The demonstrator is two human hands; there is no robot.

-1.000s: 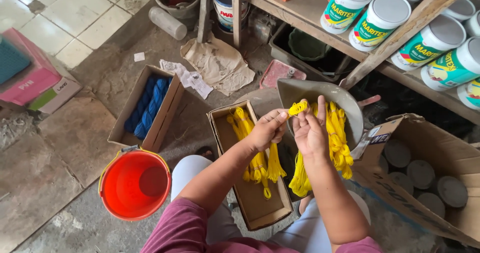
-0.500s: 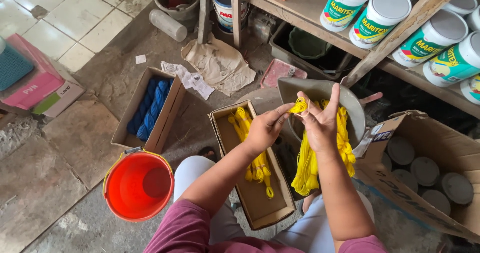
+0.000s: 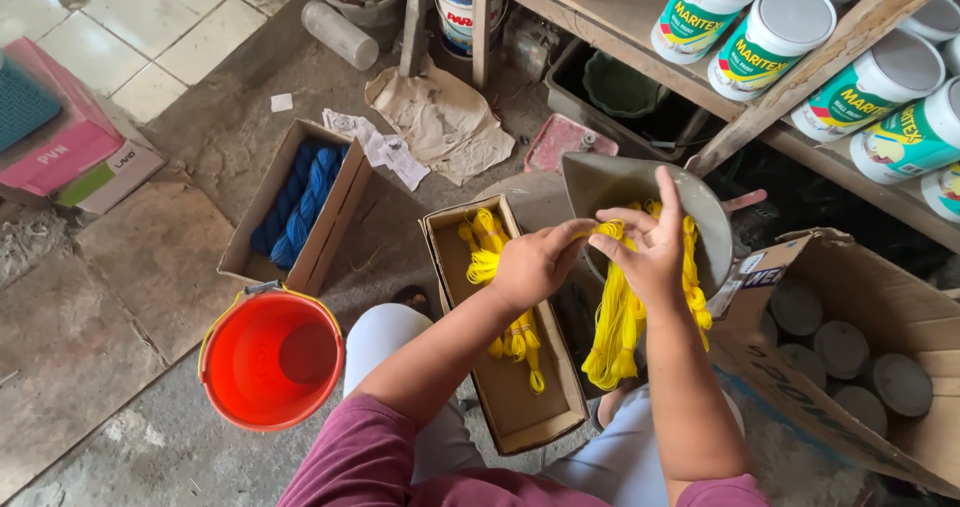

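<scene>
Your left hand (image 3: 535,264) and right hand (image 3: 648,249) both pinched the top of a hanging yellow string bundle (image 3: 612,312), fingers closed on the loops, over the grey metal pan (image 3: 620,182). At 9 o'clock of it sat the cardboard box (image 3: 505,407) of yellow skeins. You did best keeping the loops taut and even.
</scene>
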